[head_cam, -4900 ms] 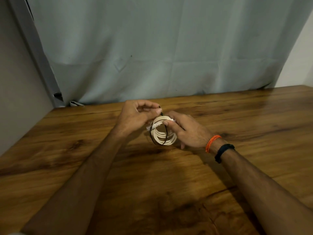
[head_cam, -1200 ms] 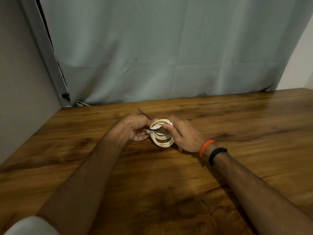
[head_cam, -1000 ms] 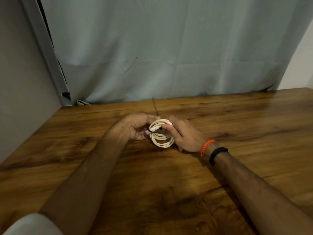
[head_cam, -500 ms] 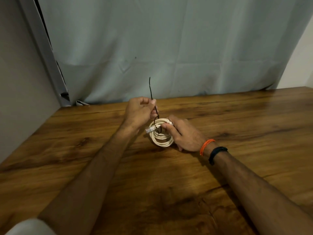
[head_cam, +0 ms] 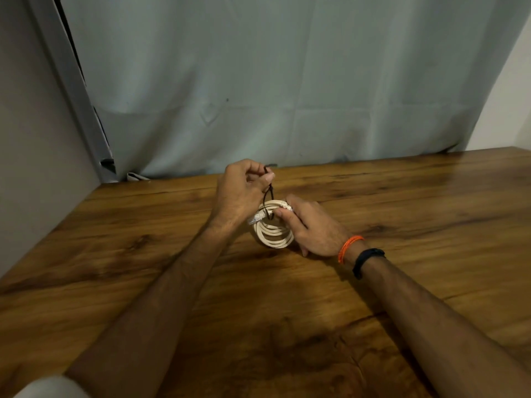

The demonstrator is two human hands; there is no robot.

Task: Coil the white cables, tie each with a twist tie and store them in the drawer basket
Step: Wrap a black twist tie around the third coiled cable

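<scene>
Standing upright, white cable coil (head_cam: 274,229) gripped by right hand (head_cam: 311,225); left hand (head_cam: 240,193) pinches twist tie (head_cam: 269,193).

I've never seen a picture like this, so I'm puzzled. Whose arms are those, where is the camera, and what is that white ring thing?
There's no machine here, just a person. The camera sits on their head and looks down, so you see their own two arms reaching out. The brown surface is a wooden table, with a grey curtain hanging behind it. The white ring is a cable wound into a coil, standing on the table. The right hand holds the coil near its top so it can't unwind. The left hand pinches a thin dark twist tie that runs down to the coil. The person is tying up the coil to keep it neat. The right wrist wears an orange band and a black band.
</scene>
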